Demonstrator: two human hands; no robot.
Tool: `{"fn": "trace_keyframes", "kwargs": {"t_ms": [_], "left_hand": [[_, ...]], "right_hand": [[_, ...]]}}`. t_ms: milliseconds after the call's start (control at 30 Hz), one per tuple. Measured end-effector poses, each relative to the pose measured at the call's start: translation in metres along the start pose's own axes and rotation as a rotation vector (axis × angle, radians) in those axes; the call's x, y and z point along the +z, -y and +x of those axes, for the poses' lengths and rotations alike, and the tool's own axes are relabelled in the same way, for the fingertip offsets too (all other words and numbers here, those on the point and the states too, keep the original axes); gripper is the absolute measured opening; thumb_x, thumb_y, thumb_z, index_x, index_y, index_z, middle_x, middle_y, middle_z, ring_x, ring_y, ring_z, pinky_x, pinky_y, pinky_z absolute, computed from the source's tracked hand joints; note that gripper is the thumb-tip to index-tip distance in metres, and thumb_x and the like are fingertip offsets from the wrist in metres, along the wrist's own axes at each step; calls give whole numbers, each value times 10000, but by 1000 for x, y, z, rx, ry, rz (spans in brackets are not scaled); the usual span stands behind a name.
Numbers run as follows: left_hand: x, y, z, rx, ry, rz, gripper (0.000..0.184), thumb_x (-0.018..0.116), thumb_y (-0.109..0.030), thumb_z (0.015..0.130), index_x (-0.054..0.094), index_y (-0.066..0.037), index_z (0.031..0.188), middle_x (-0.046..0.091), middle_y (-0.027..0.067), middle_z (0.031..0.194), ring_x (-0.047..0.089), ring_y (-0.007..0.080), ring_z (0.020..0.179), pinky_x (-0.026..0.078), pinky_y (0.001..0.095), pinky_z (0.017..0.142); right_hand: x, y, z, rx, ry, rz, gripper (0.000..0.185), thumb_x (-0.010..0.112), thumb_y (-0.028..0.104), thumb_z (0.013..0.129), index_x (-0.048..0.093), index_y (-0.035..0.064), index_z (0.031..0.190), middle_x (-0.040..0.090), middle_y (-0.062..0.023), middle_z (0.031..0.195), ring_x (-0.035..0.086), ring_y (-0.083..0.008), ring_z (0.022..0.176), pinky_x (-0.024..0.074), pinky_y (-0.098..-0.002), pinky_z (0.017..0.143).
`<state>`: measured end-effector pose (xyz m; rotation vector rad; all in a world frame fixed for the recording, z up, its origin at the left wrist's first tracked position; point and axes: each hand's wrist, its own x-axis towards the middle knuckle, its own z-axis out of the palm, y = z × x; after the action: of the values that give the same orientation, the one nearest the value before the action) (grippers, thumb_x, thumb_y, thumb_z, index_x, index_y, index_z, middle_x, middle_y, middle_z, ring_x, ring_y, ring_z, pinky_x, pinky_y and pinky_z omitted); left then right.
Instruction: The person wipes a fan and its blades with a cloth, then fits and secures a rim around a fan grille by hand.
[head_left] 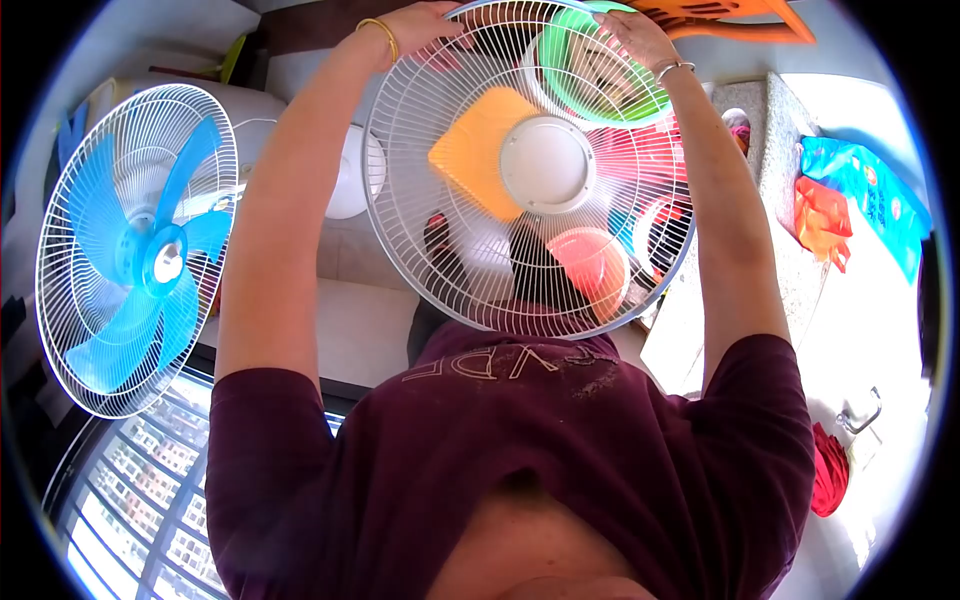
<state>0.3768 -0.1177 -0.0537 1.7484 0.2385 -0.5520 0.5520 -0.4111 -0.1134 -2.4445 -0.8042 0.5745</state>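
Note:
A round white wire fan grille (547,165) with a plain disc at its centre is held up in front of my torso, its lower rim close to my shirt. My left hand (428,28), a gold bracelet at its wrist, grips the upper left rim, some fingers showing through the wires. At the upper right rim my right hand (638,40) has its fingers curled on the grille. To the left stands a fan (162,258) with blue blades and white wire behind them; neither hand touches it.
Behind the grille appear a green basin (655,100), a yellow-orange piece (475,145) and a pink bowl (595,265). An orange plastic item (740,12) is at the top. Blue bag (870,195) and orange bag (825,215) lie right. A barred window (150,490) is lower left.

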Motion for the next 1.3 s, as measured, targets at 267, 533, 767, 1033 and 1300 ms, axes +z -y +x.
{"fn": "trace_keyframes", "kwargs": {"t_ms": [267,533,767,1033,1300], "left_hand": [[1,8,9,72,-9,185,212,449,-139,876,492,-29,1052,599,91,874,620,171,712,515,277,682],[-3,5,4,69,-52,205,191,444,-102,864,489,-20,1030,594,101,847,618,173,688,520,278,634],[0,-6,-2,92,-150,339,153,450,-37,801,568,10,885,597,108,699,593,182,588,499,312,542],[-8,6,3,44,-68,142,176,453,-98,863,500,-15,1011,595,98,818,615,178,661,517,281,614],[-16,9,8,135,-44,177,193,458,-110,874,489,-19,1041,595,95,847,616,163,689,519,266,632]], "right_hand": [[-10,-6,-4,22,95,203,449,520,457,824,598,70,1039,629,-69,879,590,-131,775,473,-272,742],[-15,-28,-7,67,188,379,397,590,375,815,593,84,1086,636,-40,950,585,-104,816,457,-254,809],[-4,-42,1,40,139,356,322,579,317,836,610,109,1080,647,-22,935,583,-100,795,453,-247,770],[-11,-15,-14,88,116,555,355,609,295,809,596,83,1094,650,-55,920,590,-127,844,456,-267,792],[-33,-3,-19,184,176,657,376,653,258,765,597,55,1075,644,-75,933,594,-149,855,466,-281,783]]}}
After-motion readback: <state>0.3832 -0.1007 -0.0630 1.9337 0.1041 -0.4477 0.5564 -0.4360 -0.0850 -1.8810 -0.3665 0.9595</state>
